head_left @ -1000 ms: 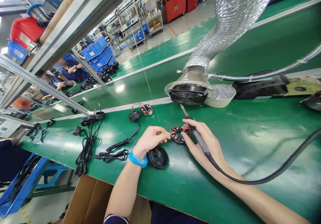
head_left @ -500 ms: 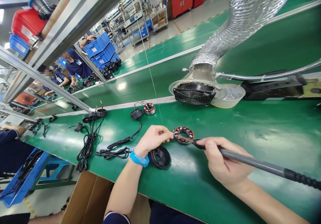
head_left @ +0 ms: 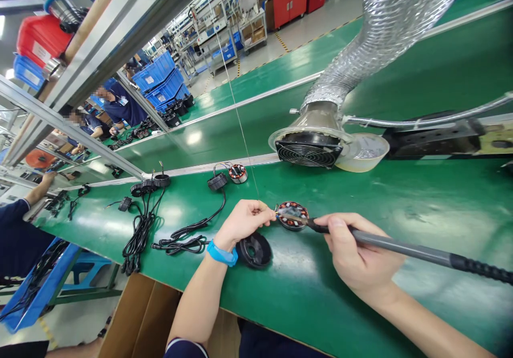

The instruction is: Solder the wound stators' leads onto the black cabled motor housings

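My right hand (head_left: pixel 363 248) is closed round the grey handle of a soldering iron (head_left: pixel 401 246), whose tip points left over a motor stator (head_left: pixel 292 224). Ringed with copper windings, this stator lies flat on the green bench; a pale wisp of smoke hangs over its centre. At its left edge my left hand (head_left: pixel 250 219) pinches thin coloured wires (head_left: pixel 276 215) between thumb and fingers, close to the iron's tip. A fine strand drops from above toward this hand; its lower end is hidden. Below the left hand, beside the blue wristband, lies a round black cover (head_left: pixel 255 251).
A fume extractor fan (head_left: pixel 308 152) with a foil duct stands behind the stator, next to a translucent bowl (head_left: pixel 364 155). Leftward lie black cables (head_left: pixel 138 235), a black housing (head_left: pixel 217 181) and another stator (head_left: pixel 238 173). A cardboard box (head_left: pixel 138 315) sits below the bench edge. Co-workers are at left.
Smoke now rises over the stator, and the iron's tip has shifted slightly left toward the pinched wires. My left hand stays almost still. At far left a co-worker's arm has reached out over the bench.
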A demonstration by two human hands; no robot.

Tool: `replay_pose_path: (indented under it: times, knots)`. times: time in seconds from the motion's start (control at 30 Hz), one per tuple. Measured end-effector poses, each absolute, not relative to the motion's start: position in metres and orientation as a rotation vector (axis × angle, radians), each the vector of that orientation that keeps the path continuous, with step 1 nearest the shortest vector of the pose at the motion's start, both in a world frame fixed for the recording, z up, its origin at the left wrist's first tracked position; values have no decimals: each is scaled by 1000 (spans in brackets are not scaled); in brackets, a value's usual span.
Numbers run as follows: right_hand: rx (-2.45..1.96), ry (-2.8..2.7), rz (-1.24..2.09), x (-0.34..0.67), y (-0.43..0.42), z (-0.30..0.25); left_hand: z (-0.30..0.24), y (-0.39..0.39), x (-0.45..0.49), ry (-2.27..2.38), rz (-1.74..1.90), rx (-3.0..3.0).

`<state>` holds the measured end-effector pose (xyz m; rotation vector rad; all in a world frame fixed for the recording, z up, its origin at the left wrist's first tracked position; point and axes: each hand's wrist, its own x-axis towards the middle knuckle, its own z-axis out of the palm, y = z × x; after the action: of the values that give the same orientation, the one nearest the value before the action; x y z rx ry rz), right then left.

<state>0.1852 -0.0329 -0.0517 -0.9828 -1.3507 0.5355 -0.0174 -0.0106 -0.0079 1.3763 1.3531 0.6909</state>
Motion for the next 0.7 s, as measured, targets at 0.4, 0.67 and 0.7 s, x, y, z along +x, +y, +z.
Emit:
replay_pose_path:
  times: [0.4,0.67,0.7]
  knots:
    - [-938,-1402,505,184,-32,-42,-6,-10,-17,1356,674,1370]
    - [-864,-1548,297,186,-33,-31,-5,-10,-17,1353,663,1363]
    - [-865,-1552,295,186,-34,-31,-5,-10,-17,1356,662,1364]
